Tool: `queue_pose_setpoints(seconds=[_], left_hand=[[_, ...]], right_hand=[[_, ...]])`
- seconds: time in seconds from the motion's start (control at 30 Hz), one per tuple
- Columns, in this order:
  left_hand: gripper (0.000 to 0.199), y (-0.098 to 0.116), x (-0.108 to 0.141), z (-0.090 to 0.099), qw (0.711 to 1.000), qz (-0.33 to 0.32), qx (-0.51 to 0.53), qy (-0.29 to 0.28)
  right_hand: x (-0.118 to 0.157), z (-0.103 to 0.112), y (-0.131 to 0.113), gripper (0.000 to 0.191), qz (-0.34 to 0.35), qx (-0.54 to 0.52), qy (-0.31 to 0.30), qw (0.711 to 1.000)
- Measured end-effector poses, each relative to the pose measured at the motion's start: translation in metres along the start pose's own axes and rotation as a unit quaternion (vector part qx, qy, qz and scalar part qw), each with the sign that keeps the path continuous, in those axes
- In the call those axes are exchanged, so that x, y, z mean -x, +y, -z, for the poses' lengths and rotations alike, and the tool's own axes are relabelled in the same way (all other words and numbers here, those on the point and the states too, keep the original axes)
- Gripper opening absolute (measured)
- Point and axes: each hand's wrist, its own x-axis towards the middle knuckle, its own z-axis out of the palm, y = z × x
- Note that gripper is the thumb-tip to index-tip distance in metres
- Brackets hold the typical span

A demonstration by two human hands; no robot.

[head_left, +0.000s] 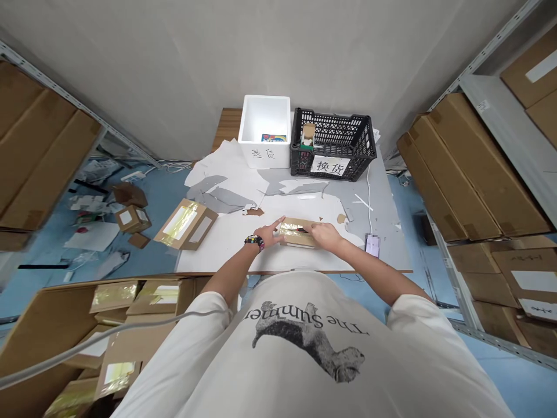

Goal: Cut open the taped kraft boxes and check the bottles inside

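A small brown cardboard box lies on the table in front of me, with shiny tape across its top. My left hand grips its left end, thumb and forefinger apart on the box; a dark patterned watch is on that wrist. Over the right part of the box, my right hand is closed around a slim box cutter, dark with a bit of red. Its tip points left along the taped top. Most of the cutter is hidden by my fingers.
Behind stand a white foam box and a black plastic crate holding small items. Another taped carton rests at the table's left edge. A phone lies at right. A big carton of boxes stands lower left; shelves flank both sides.
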Motion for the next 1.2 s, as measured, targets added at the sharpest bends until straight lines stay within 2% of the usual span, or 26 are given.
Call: queue_pose_setpoints(seconds=[0.17,0.3,0.47,0.87,1.0,1.07,1.17,1.2], left_hand=[[0.109,0.002,0.002,0.002,1.0,-0.002,0.002,-0.003],[0.109,0.0,0.002,0.004,1.0,-0.003,0.013,-0.007],[0.107,-0.001,0.0,0.006,1.0,-0.006,0.009,-0.015],[0.096,0.004,0.002,0.008,0.998,0.004,-0.055,-0.03],[0.088,-0.001,0.007,0.002,0.992,0.052,-0.075,-0.084],[0.091,0.0,0.009,-0.002,0.996,0.037,-0.062,-0.053],[0.107,0.013,0.007,-0.006,0.996,-0.047,-0.052,0.061],[0.112,0.02,0.003,-0.007,0.991,-0.082,-0.062,0.084]], right_hand=[[0.035,-0.008,0.033,0.051,-0.044,0.025,-0.04,0.998],[0.066,-0.023,0.055,0.055,-0.077,0.023,-0.04,0.996],[0.083,-0.026,0.056,0.055,-0.109,0.022,-0.046,0.993],[0.096,-0.035,0.064,0.055,-0.095,0.06,-0.043,0.993],[0.102,-0.04,0.063,0.052,-0.095,0.056,-0.044,0.993],[0.104,-0.044,0.063,0.054,-0.099,0.055,-0.042,0.993],[0.104,-0.052,0.064,0.059,-0.114,0.056,-0.031,0.991],[0.103,-0.054,0.064,0.061,-0.119,0.056,-0.029,0.991]])
